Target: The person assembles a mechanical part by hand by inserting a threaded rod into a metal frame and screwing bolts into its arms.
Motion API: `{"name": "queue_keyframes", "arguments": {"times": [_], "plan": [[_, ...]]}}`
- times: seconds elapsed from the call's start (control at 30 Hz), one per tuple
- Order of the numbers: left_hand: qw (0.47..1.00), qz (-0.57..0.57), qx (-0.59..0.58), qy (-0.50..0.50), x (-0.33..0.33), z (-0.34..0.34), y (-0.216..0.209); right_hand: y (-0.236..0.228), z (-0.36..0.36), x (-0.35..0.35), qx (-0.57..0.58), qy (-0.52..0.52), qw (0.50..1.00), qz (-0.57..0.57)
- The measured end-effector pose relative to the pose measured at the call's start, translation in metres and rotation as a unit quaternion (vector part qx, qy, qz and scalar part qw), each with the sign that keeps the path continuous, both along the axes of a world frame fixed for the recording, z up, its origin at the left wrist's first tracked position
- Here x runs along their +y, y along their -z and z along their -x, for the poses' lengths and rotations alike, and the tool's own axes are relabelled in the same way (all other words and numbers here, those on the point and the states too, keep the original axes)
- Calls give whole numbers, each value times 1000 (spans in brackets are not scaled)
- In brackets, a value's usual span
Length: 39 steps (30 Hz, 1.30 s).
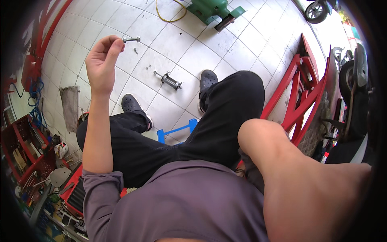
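Note:
My left hand is raised over the floor at the far left. Its thumb and fingers pinch one end of a bolt, with the head pointing out to the right. My right arm is bent up close on the right, and its hand lies outside the picture. Between my feet and a little ahead, a metal cylindrical assembly with a threaded rod lies on the tiles. Near it are a small screw and small nuts.
A green machine stands ahead beside a yellow cable. To the right are a red steel frame and a motorbike wheel. A blue plastic frame shows between my legs. Red tool trays and blue hose lie left.

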<state>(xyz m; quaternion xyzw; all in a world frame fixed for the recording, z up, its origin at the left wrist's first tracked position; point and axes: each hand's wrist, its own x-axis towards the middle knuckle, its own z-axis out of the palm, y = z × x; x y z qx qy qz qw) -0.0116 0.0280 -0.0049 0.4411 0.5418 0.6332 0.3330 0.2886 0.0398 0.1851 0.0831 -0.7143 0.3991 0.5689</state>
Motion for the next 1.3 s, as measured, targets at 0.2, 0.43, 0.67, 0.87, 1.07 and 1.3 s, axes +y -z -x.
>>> {"name": "queue_keyframes", "arguments": {"times": [0.2,0.43,0.67,0.87,1.07,1.3], "plan": [[1000,-7,-5,5,0,2,1,3,-8,-8,-9,15,1000,0],[1000,-9,-16,2,-2,4,0,2,-10,-14,-21,26,999,1],[1000,-10,-14,10,-1,2,-1,-3,-10,-18,-15,22,1000,-14],[1000,-7,-7,8,-3,3,0,-10,-12,-19,2,17,1000,-20],[1000,-10,-11,12,-3,2,-1,-6,-10,-22,-19,31,999,-19],[1000,-6,2,5,-4,2,1,-4,-12,-22,-24,35,999,-20]]}}
